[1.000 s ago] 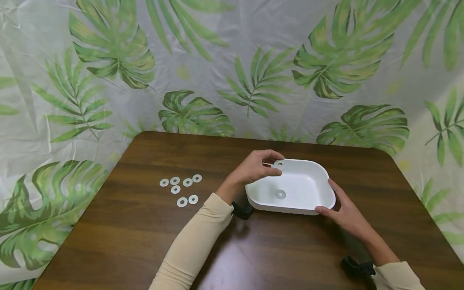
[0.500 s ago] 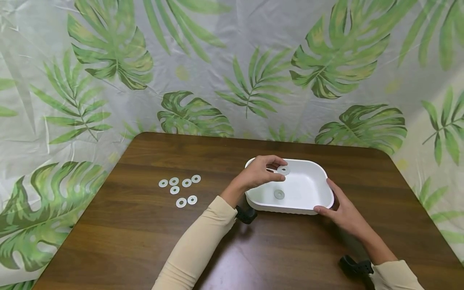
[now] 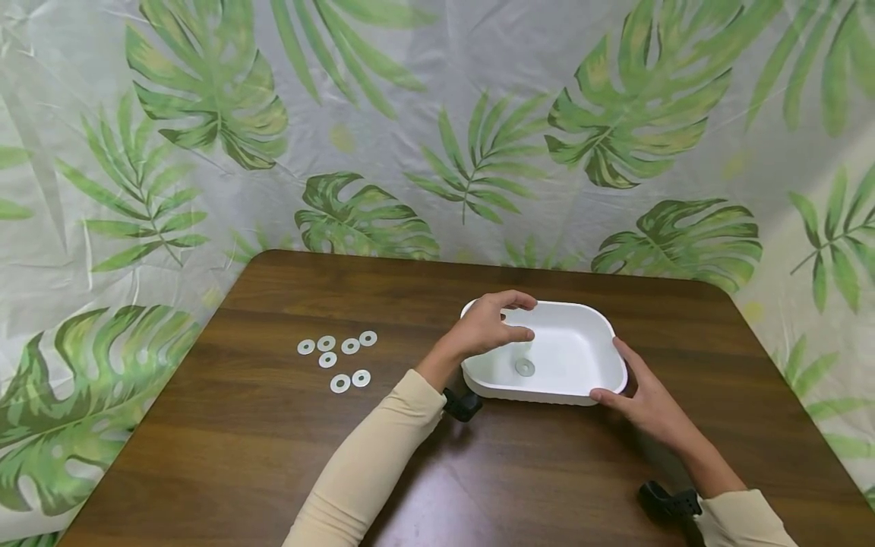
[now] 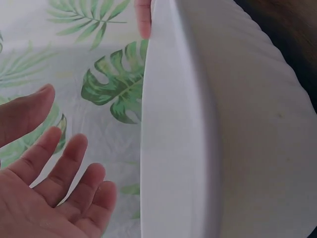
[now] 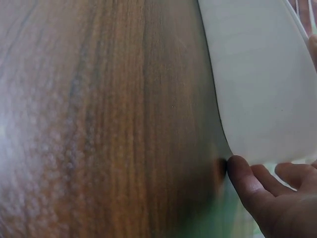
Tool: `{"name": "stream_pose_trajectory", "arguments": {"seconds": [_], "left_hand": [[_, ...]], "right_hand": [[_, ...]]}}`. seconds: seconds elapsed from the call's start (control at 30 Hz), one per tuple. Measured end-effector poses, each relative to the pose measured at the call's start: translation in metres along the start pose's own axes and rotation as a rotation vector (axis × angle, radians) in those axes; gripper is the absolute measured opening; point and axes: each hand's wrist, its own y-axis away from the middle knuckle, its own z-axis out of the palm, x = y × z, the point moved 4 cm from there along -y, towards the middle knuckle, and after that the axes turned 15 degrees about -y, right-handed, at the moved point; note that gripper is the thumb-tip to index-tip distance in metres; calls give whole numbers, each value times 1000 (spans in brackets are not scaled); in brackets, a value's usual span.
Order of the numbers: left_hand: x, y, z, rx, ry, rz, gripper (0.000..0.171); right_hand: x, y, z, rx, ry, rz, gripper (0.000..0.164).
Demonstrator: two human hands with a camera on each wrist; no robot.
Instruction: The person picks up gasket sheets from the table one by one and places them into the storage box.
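Note:
A white oblong tray point(image 3: 570, 346) with rounded corners stands on the table. My left hand point(image 3: 481, 328) is over its left part, thumb and fingers apart with nothing between them. In the left wrist view the same hand point(image 4: 64, 183) shows spread fingers beside the tray wall point(image 4: 173, 124). One flat washer point(image 3: 525, 368) lies on the tray's floor; part of the tray is hidden behind the left hand. My right hand point(image 3: 649, 399) grips the tray's right end, its thumb at the front corner. The right wrist view shows the thumb point(image 5: 242, 178) against the tray's edge.
Several flat metal washers point(image 3: 327, 359) lie loosely grouped on the left of the dark wooden table point(image 3: 225, 448). A leaf-patterned curtain point(image 3: 383, 137) hangs behind the table's far edge. A dark band point(image 3: 462, 405) sits at the left wrist.
The left hand moved slightly right with a washer pinched in it, then let go over the tray; its fingers now hold nothing. The right hand stayed on the tray's end.

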Motion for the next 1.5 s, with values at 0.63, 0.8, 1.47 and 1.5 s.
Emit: {"name": "stream_pose_trajectory", "arguments": {"seconds": [0.63,0.8,1.47,1.5], "left_hand": [[2,41,-31,58,24,53,31],[-3,57,-39,67,43,70,30],[-23,110,-84,60,-187,85,25],[-27,114,-89,59,-199,72,25]], "right_hand": [[1,0,1,-3,-31,1,103],[2,1,2,2,-27,2,103],[3,0,2,-2,-30,22,104],[3,0,1,-1,-32,24,103]]}}
